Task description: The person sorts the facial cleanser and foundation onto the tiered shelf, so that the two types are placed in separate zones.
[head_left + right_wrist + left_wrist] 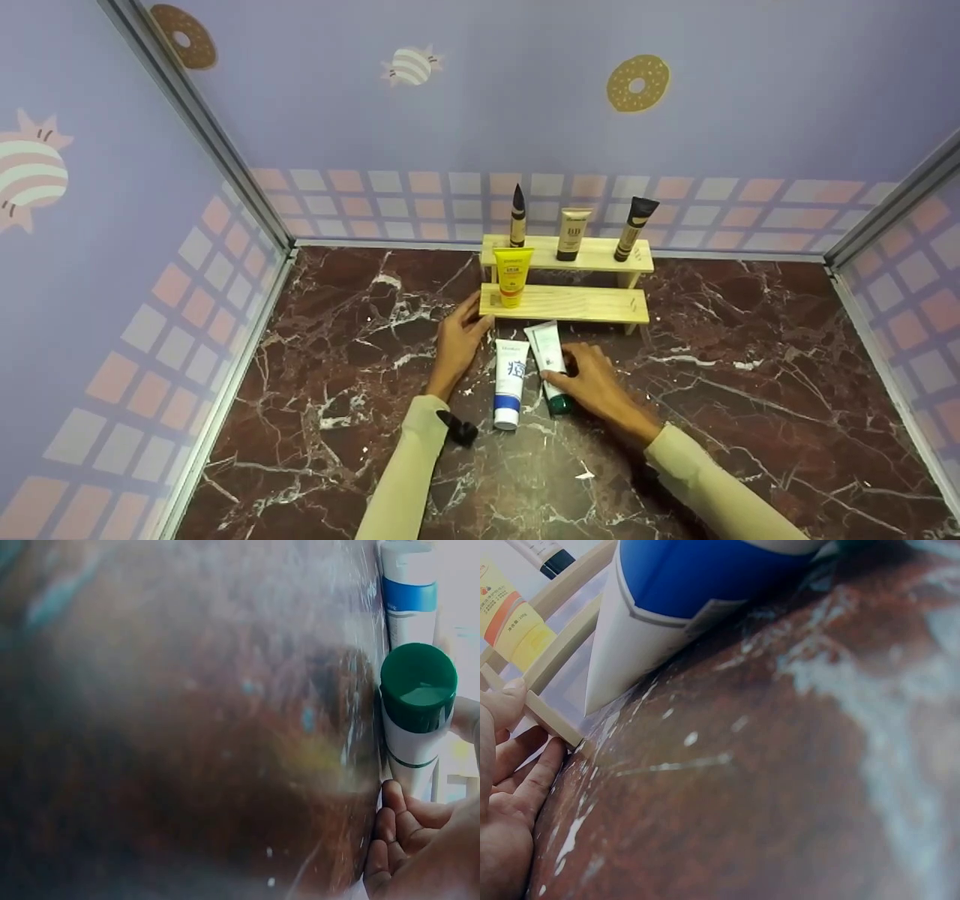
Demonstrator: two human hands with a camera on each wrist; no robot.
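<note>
My left hand (456,345) holds the left front corner of a two-step wooden rack (577,304); in the left wrist view the thumb lies at the lower step's end, the fingers curled beside its leg. With the thumb on one side and fingers on the other, my right hand (598,381) grips a white squeeze tube with a green cap (418,679), lying on the marble-patterned tabletop. Between the hands lies another white squeeze tube with a blue band (510,384), cap towards me. A yellow squeeze tube (513,279) stands on the lower step's left end.
Along the upper step stand a black-and-gold tube (517,217) at left, a beige tube (573,234) in the middle and a leaning black-and-gold tube (634,229) at right. Behind the rack rises a purple patterned wall (510,127); side panels bound the tabletop (337,360).
</note>
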